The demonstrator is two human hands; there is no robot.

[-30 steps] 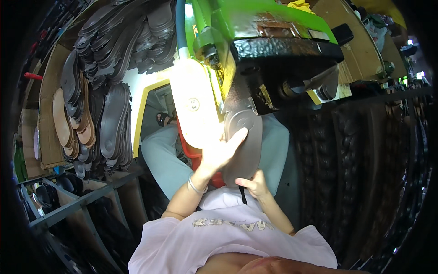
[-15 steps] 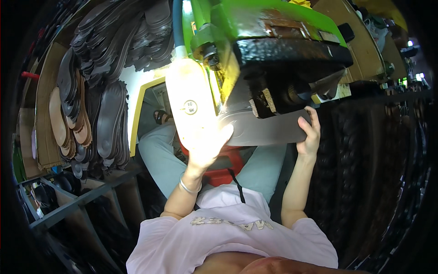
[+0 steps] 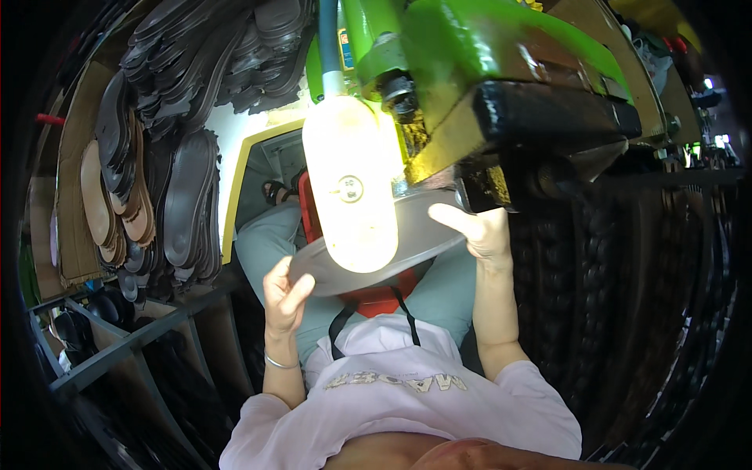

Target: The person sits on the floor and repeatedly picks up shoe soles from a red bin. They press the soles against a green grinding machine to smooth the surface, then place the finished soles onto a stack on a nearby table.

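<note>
Farthest out to the left of my grip, a brown cardboard wall (image 3: 76, 235) stands beside tan soles (image 3: 95, 192) stacked upright, and next to them, nearer my left hand (image 3: 284, 301), dark soles (image 3: 190, 200) hang in layered bundles, with a larger dark heap (image 3: 176, 59) above. Below these, lower left of my hand, a grey metal rack (image 3: 129, 345) splits into slanted compartments. Just up and left of my fingers runs the yellow edge (image 3: 233, 184) of a white table, and beyond it I see a sandalled foot (image 3: 276, 193). My left hand, a bracelet (image 3: 280, 364) on its wrist, pinches the near left end of a dark grey sole (image 3: 419, 235), thumb on top and the other fingers partly hidden beneath. The sole slants upward from there to my right hand, its middle hidden behind a glowing lamp (image 3: 350, 157) that hangs between my hands. Under the sole, between my knees, is something red (image 3: 380, 301). My right hand (image 3: 487, 233) grasps the far right end, thumb laid along it, the remaining fingers mostly out of sight. Right above that end looms a green and black machine (image 3: 509, 66); whether the sole touches it I cannot tell. Well right of my grip, dark bulky rows (image 3: 603, 282) fill the shadow.
</note>
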